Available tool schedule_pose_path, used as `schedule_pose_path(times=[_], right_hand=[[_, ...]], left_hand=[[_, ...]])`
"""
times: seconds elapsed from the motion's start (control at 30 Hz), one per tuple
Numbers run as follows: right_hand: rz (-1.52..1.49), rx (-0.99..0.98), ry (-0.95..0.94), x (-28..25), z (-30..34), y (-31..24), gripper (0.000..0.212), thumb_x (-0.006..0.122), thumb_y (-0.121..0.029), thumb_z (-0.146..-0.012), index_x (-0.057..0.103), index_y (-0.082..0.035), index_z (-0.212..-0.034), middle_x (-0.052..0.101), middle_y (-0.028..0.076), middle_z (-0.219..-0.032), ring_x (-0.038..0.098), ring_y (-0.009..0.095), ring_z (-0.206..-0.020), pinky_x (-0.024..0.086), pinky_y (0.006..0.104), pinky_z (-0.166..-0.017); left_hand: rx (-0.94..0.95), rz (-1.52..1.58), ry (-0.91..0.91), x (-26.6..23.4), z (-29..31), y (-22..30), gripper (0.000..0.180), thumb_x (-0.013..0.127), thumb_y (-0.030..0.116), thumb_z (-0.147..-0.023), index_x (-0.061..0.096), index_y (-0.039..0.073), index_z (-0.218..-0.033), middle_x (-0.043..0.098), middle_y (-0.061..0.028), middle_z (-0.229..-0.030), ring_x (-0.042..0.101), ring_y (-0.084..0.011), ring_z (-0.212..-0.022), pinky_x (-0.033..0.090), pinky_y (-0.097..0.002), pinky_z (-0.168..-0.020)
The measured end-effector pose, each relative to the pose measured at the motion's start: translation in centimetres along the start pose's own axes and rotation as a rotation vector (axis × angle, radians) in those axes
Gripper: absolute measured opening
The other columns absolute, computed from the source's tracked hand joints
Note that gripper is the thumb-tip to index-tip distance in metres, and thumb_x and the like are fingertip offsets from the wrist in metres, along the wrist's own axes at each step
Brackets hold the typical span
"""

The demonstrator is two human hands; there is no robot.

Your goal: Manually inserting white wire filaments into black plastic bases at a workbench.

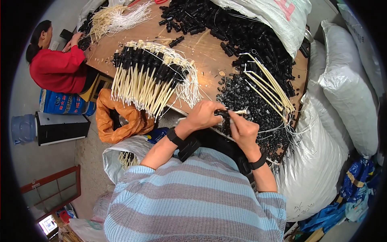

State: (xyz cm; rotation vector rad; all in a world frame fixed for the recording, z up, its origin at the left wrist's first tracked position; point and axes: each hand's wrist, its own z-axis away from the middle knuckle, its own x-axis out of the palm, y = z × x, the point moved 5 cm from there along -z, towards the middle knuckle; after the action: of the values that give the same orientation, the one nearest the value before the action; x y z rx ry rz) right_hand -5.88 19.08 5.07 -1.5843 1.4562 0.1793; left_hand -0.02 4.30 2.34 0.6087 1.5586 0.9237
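Close together at the table's near edge, both hands are closed on one small black plastic fitting. My left hand pinches its left side, and the fingers of my right hand press on its right end. A short cream-coloured end sticks out beside my right fingers; whether it joins the fitting I cannot tell. Just beyond my hands spreads a pile of tiny black parts. Several cream sleeved wires with white tails lie across that pile to the right.
Left of my hands, a bundle of black fittings with cream leads overhangs the wooden table. Larger black tubes heap up at the back. White sacks crowd the right. A person in red works at the far left, near an orange bag.
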Motion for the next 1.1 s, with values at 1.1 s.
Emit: schedule_pose_path(times=[1.1], right_hand=[[-0.241, 0.451, -0.154, 1.0, 0.1, 1.5, 0.014, 0.072, -0.012, -0.079, 0.069, -0.005, -0.091, 0.045, 0.002, -0.050, 0.042, 0.011, -0.040, 0.034, 0.0288, -0.042]], left_hand=[[0.213, -0.229, 0.103, -0.5, 0.6, 2.0, 0.018, 0.063, 0.008, -0.066, 0.065, 0.006, -0.084, 0.063, -0.0123, -0.075, 0.062, -0.0345, -0.067, 0.051, -0.0424, -0.059]])
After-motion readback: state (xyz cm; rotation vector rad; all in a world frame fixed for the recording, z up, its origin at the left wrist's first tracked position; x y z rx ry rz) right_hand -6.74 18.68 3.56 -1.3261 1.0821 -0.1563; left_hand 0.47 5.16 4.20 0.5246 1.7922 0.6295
